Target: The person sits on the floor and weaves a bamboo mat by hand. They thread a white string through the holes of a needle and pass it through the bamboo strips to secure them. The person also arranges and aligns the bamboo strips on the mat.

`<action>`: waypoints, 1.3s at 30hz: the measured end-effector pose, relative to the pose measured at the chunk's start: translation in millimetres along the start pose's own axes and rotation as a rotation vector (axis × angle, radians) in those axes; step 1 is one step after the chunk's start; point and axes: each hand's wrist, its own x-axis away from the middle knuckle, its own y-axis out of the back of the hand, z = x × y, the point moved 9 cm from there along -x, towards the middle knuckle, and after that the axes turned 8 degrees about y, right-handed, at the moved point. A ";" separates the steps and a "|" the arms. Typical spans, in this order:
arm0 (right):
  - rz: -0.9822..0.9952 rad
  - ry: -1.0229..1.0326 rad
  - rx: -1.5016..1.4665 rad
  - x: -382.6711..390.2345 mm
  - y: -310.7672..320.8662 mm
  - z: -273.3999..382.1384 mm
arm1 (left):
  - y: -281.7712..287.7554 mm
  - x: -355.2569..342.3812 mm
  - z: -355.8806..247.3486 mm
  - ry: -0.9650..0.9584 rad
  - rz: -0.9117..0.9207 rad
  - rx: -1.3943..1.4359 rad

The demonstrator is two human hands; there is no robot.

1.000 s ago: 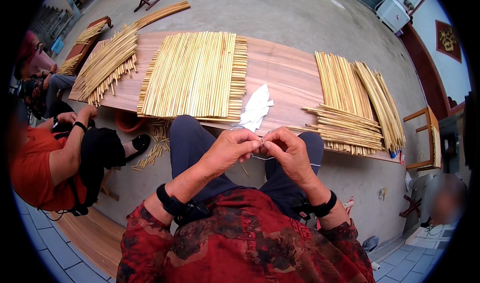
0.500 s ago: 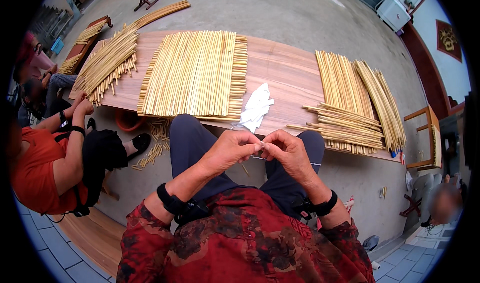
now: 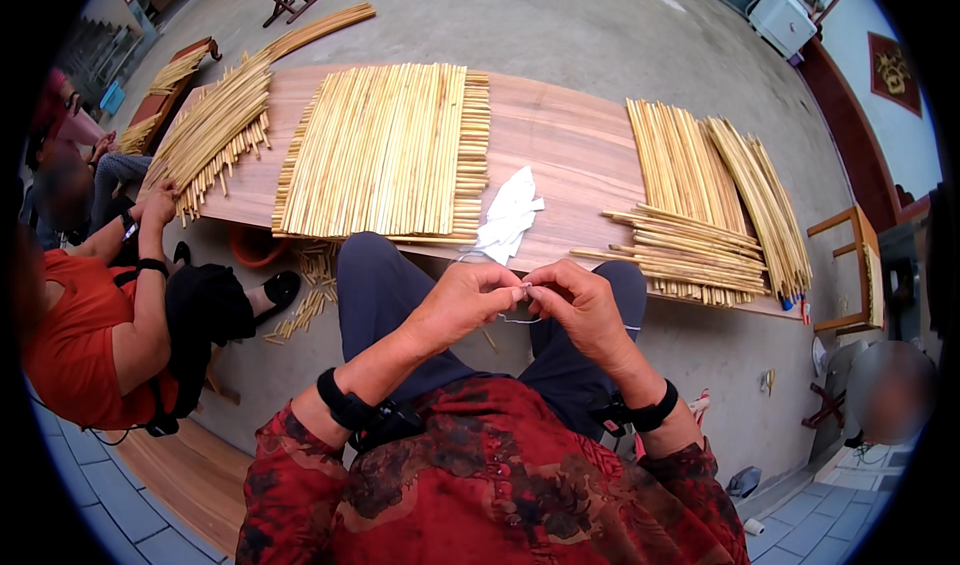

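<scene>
My left hand (image 3: 462, 300) and my right hand (image 3: 575, 305) meet over my lap, fingertips pinched together on a thin pale thread (image 3: 520, 316) that loops down below them. Both wrists wear black bands. Just beyond the hands lies a long wooden board (image 3: 560, 135) carrying a woven mat of yellow straw stalks (image 3: 385, 150) and a crumpled white cloth (image 3: 508, 217). I cannot make out whether a needle is between the fingers.
Loose stalk bundles lie at the board's right (image 3: 700, 200) and left (image 3: 215, 130). A person in an orange shirt (image 3: 75, 335) sits at my left, hand on the left bundle. Short stalk pieces (image 3: 300, 300) litter the concrete floor. A wooden stool (image 3: 850, 265) stands at right.
My hands stay pinched together over my lap with little shift. The person in orange has raised an arm from the lap up to the left stalk bundle.
</scene>
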 end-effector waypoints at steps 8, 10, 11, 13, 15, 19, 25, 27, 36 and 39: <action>-0.004 -0.175 -0.101 10.7 11.5 -19.8 | -5.3 2.9 -5.8 -0.001 0.055 -0.072; -0.051 -0.174 -0.137 12.7 16.0 -20.4 | -1.4 1.7 -4.1 -0.067 0.041 -0.175; -0.089 -0.113 -0.069 11.8 21.2 -15.7 | 0.6 1.3 -4.4 -0.057 0.025 -0.180; -0.091 -0.001 0.050 10.1 23.0 -1.4 | 4.0 0.5 -6.9 -0.036 -0.008 -0.192; -0.024 0.102 0.148 7.8 13.3 20.3 | 0.9 0.7 -8.7 -0.050 0.016 -0.154; 0.038 0.224 0.453 5.0 1.1 29.5 | -3.5 1.7 -13.5 -0.057 0.031 -0.156; 0.027 -0.348 -0.362 9.4 -7.4 -24.5 | -7.8 7.2 -26.3 -0.196 0.033 -0.189; 0.052 -0.345 -0.402 10.1 -12.7 -24.7 | -11.0 6.8 -24.9 -0.194 0.056 -0.213; -0.167 -0.250 -0.830 8.8 2.3 -24.9 | -4.5 1.9 -22.3 -0.114 -0.052 -0.086; -0.212 -0.216 -0.948 4.8 4.1 -18.3 | -4.3 -0.1 -22.8 -0.163 -0.078 -0.062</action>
